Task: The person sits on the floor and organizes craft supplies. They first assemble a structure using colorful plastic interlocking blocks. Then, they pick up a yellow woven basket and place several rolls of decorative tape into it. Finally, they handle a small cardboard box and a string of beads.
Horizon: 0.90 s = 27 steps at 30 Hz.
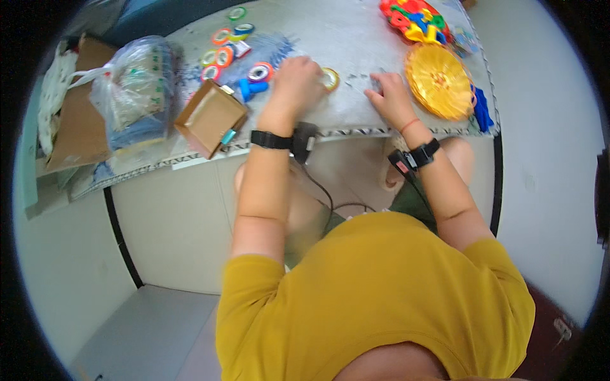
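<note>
My left hand [297,86] is over the table, smeared by motion, with its fingertips mostly hidden. Just beside its fingers lies a roll of yellow tape [330,79]; whether the hand touches it I cannot tell. My right hand [392,98] rests at the table to the right, thumb and fingers apart, and nothing shows in its grip. Between the two hands are scattered small dark bits [362,77], too small to name. To the left of my left hand lie an orange-rimmed tape roll [260,72] and a blue plastic piece [253,89].
Several coloured tape rolls [223,56] lie at the back left. An open cardboard box [211,117] sits near the front edge, beside a bagged bundle [143,86]. On the right are a yellow woven-looking round plate [440,81], a red tray [406,14] of colourful pieces and a blue item [482,109].
</note>
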Tool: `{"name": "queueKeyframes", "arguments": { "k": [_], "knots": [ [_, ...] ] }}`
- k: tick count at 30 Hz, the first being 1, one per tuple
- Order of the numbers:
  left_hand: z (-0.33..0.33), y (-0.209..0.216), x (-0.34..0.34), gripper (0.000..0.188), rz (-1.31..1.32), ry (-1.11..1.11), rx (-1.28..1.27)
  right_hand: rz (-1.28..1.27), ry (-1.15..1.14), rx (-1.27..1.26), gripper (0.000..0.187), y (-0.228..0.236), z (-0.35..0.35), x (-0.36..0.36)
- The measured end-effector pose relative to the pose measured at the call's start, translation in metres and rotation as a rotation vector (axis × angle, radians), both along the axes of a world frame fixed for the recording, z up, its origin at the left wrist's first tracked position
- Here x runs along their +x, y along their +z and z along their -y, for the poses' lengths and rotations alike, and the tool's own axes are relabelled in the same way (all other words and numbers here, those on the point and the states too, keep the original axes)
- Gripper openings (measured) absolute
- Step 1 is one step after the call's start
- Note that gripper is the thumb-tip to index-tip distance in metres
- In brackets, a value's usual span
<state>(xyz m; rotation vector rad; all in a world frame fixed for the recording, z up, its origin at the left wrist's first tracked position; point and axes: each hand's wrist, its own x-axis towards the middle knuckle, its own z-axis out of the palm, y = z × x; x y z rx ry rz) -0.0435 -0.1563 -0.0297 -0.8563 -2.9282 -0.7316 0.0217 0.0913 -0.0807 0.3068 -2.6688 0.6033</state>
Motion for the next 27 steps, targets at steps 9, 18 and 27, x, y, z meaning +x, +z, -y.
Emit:
{"name": "queueKeyframes", "arguments": {
  "k": [9, 18, 27],
  "knots": [
    [-0.005, -0.017, -0.007, 0.03, -0.09, 0.022, 0.091, 0.211, 0.039, -0.256, 0.028, 0.013, 0.029, -0.02],
    [0.019, -0.011, -0.027, 0.071, -0.118, 0.354, 0.076, 0.059, 0.043, -0.379, 0.022, 0.009, 0.041, -0.016],
    [0.049, 0.026, -0.105, 0.091, 0.257, 0.948, -0.155, -0.018, 0.106, -0.548, 0.022, 0.001, 0.042, -0.006]
  ]
}}
